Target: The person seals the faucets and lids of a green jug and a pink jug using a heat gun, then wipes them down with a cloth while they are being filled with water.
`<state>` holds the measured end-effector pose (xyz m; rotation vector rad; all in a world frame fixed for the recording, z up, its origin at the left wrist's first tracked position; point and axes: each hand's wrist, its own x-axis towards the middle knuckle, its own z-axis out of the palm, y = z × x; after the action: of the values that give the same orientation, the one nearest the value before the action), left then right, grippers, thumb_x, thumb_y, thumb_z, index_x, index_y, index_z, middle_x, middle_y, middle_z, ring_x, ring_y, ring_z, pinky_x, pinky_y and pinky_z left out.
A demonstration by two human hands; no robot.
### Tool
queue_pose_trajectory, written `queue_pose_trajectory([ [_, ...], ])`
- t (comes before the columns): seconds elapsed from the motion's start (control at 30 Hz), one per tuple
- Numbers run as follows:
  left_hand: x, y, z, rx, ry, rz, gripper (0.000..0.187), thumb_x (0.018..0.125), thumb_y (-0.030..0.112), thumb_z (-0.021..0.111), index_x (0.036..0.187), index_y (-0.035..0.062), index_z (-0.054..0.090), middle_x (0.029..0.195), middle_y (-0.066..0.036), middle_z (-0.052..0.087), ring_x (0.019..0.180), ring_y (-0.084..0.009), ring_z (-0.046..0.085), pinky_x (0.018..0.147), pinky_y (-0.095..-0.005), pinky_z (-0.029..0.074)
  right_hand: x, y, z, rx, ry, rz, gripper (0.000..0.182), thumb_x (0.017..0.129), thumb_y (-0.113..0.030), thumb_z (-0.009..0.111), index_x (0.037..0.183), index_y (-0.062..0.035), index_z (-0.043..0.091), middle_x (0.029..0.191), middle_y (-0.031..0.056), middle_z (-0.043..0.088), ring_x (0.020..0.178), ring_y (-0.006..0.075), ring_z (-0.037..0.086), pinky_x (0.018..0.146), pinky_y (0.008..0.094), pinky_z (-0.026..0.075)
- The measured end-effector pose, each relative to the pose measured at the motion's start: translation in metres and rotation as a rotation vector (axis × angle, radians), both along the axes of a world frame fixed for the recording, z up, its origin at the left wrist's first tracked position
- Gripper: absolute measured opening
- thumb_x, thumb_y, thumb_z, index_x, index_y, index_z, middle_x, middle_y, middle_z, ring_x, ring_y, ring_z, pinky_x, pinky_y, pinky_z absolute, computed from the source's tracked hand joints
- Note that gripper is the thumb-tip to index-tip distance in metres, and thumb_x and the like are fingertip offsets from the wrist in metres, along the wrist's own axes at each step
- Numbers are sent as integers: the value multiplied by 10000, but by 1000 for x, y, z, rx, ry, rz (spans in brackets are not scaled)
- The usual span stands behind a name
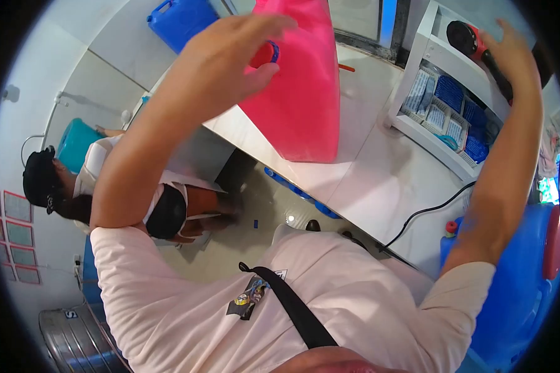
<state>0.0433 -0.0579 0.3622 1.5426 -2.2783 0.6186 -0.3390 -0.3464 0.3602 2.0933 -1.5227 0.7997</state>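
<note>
My left hand (239,53) is open, its fingers stretched out and the thumb apart, over the upper left side of a large pink plastic container (302,93). Beside that thumb shows a red opening with a blue rim (272,52). The container stands on the white worktop (370,146), close to its front edge. At the upper right, my right hand (509,53) has its fingers spread, with its thumb right at a red and black power tool (470,40). That tool lies across the top of a small white shelf unit (410,93).
Baskets of blue and white pieces (451,102) fill the shelf unit. A black cord (426,210) crosses the worktop. Blue jerrycans stand at the right (510,286) and at the back left (183,25). A person in a black cap (40,177) bends near a teal bucket (74,146) at left.
</note>
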Motion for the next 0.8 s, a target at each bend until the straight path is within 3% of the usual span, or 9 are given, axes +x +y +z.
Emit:
queue_pose_trajectory([
  [0.07,13,-25,6,-44,124,17,429,887,358,751,1201,85,646,1103,-108,691,999,-276,662,867,-396,528,37,90,7,-91,-292,53,530,907,-433,678,1283,-60,650,1341,204,621,1216,319,621,1027,402,472],
  [0.1,14,-30,7,-96,252,24,452,912,436,721,1173,73,654,1034,-105,709,936,-278,680,822,-405,535,56,163,14,-2,-538,405,452,869,-364,706,1156,-16,675,1140,226,648,1084,362,631,938,434,491],
  [0.17,-14,-26,33,124,351,314,463,971,448,629,1118,9,619,1015,-164,669,970,-279,664,831,-386,514,63,190,-7,57,-629,652,383,867,-287,724,1145,-28,680,1109,214,660,1057,339,637,930,422,496],
  [0.2,-18,-27,40,221,306,465,466,970,443,633,1137,9,608,1019,-161,671,956,-288,664,840,-396,515,68,171,-43,20,-480,542,411,904,-280,714,1262,-84,661,1279,181,645,1164,274,634,1013,379,482],
  [0.3,-48,-15,70,545,265,689,521,920,418,717,1212,18,555,1190,-189,626,1095,-327,627,955,-426,492,77,192,-95,268,-544,772,430,864,-302,748,1214,-69,657,1288,162,611,1146,377,612,991,420,488],
  [0.37,-64,7,41,275,-166,737,528,935,544,653,1151,63,639,883,-94,716,801,-294,695,736,-413,539,79,205,-125,469,-626,779,433,862,-284,746,1224,-65,653,1328,165,588,1196,373,589,1016,422,473],
  [0.43,-41,11,18,163,-209,607,508,941,544,633,1136,75,626,752,-87,692,687,-319,679,673,-421,530,82,206,-153,553,-560,757,444,875,-276,733,1248,-54,639,1369,186,554,1259,368,553,1047,426,452],
  [0.6,-17,12,8,-23,-404,179,392,927,402,696,1191,128,599,927,-114,704,804,-325,678,719,-419,536,105,217,-170,704,-559,795,481,889,-266,714,1291,-27,604,1406,215,515,1282,381,536,1060,433,444],
  [0.8,-8,19,12,-20,-217,181,399,903,344,720,1217,136,590,938,-84,671,871,-304,672,726,-417,535,127,219,-175,702,-522,808,588,890,-273,712,1361,21,517,1436,216,485,1300,394,516,1072,439,435],
])
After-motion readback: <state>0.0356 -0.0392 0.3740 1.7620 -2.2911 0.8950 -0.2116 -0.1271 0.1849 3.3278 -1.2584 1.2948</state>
